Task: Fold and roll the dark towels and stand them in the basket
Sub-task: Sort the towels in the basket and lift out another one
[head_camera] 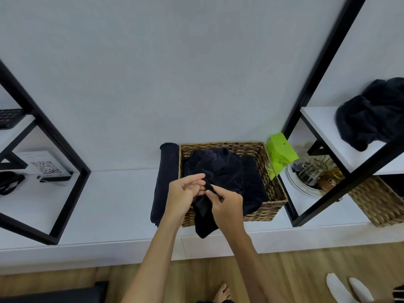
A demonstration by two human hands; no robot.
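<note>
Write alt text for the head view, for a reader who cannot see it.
Both hands, left hand and right hand, pinch a dark towel draped over the front rim of a wicker basket on a white shelf. A rolled towel lies left of the basket.

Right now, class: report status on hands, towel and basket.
Both hands, left hand and right hand, pinching dark towel over basket front rim. Crumpled towels inside. Nothing blocking.

home interior, white shelving (323, 119), wicker basket (262, 211), wood floor (306, 270)
</note>
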